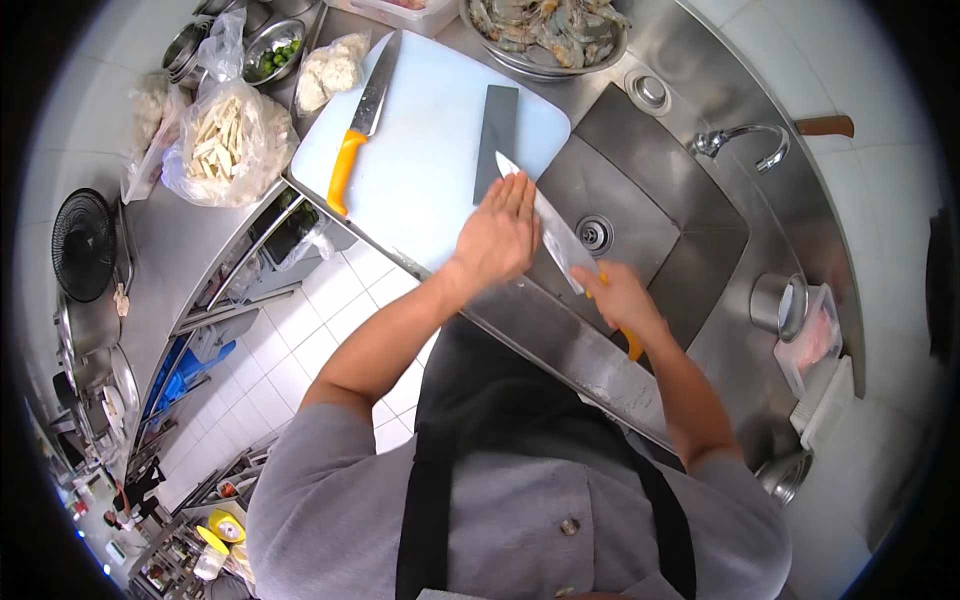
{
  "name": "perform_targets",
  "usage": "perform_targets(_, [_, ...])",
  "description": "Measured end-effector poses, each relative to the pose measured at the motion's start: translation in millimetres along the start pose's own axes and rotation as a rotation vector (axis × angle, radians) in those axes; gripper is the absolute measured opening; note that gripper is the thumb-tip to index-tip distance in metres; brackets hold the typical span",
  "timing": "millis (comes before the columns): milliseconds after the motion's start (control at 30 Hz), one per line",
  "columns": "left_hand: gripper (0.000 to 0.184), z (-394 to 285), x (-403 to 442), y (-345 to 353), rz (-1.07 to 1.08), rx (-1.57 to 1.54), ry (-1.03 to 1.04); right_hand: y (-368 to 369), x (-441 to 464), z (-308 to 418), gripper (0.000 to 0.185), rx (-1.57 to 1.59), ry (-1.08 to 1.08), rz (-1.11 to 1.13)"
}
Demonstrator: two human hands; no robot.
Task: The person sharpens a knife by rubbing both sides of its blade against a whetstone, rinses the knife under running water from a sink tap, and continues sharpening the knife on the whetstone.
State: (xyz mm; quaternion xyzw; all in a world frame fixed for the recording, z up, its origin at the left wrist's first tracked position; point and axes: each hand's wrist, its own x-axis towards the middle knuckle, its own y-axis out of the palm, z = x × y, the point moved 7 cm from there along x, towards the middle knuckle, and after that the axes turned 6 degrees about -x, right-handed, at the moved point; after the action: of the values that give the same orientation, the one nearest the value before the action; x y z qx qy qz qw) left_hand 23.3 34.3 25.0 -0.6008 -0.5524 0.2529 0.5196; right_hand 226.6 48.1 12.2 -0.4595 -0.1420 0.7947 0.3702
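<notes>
In the head view, my right hand (pixel 622 297) is wrapped around the yellow-orange handle of a chef's knife (pixel 562 236). Its broad blade slants up and left, with the tip over the grey whetstone (pixel 497 125). My left hand (pixel 503 228) lies with fingers stretched together on the blade near its front half, covering part of it and the stone's lower end. The whetstone rests on a white cutting board (pixel 430 110) beside the sink. A second knife with a yellow handle (pixel 345 172) lies on the board's left side.
Right of the board is a steel sink (pixel 650 180) with a faucet (pixel 735 140). A bowl of shrimp (pixel 545 30) stands behind the board. Plastic bags of pale strips (pixel 222 145) and white pieces (pixel 330 72) sit left, near a bowl of green items (pixel 275 52).
</notes>
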Motion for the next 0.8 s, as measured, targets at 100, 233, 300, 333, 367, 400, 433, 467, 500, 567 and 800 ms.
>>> perform_targets(100, [0.05, 18.8, 26.4, -0.1, 0.0, -0.007, -0.004, -6.2, 10.1, -1.6, 0.06, 0.077, 0.008, -0.009])
perform_targets(233, [0.049, 27.4, 37.1, -1.2, -0.05, -0.009, -0.009, -15.8, 28.6, 10.0, 0.06, 0.113, -0.085, -0.04])
perform_targets(300, [0.05, 4.5, 10.1, 0.6, -0.053, -0.04, -0.01, -3.1, -4.5, -8.1, 0.059, 0.08, -0.041, -0.009])
perform_targets(333, [0.053, -7.0, 0.4, 0.6, 0.001, -0.017, -0.007, -0.3, -10.9, -15.4, 0.059, 0.042, 0.006, 0.017])
perform_targets(367, [0.053, -1.7, 4.1, 4.8, -0.031, -0.014, -0.009, 0.3, -10.1, -14.0, 0.06, 0.046, -0.003, 0.007])
perform_targets(400, [0.053, 5.3, 8.8, 9.8, -0.058, -0.014, -0.008, 1.4, -0.7, -12.2, 0.06, 0.049, 0.004, 0.008])
perform_targets(433, [0.053, 18.8, 24.1, 11.5, -0.055, -0.019, -0.007, -4.0, 20.2, -4.8, 0.061, 0.075, -0.028, -0.022])
perform_targets(467, [0.056, 38.6, 44.4, 13.1, -0.022, 0.007, -0.028, -10.3, 37.6, 3.0, 0.062, 0.097, -0.062, -0.051])
perform_targets(500, [0.059, 49.6, 53.3, 11.7, 0.012, 0.036, -0.046, -13.1, 49.2, 10.1, 0.062, 0.098, -0.059, -0.052])
perform_targets(567, [0.062, 62.0, 50.9, -8.2, -0.056, 0.03, -0.14, -19.8, 65.4, 19.9, 0.063, 0.172, -0.035, -0.033])
perform_targets(800, [0.087, 55.6, 4.6, -10.7, -0.056, -0.02, -0.612, -27.7, 27.0, -7.4, 0.059, 0.127, -0.09, -0.121])
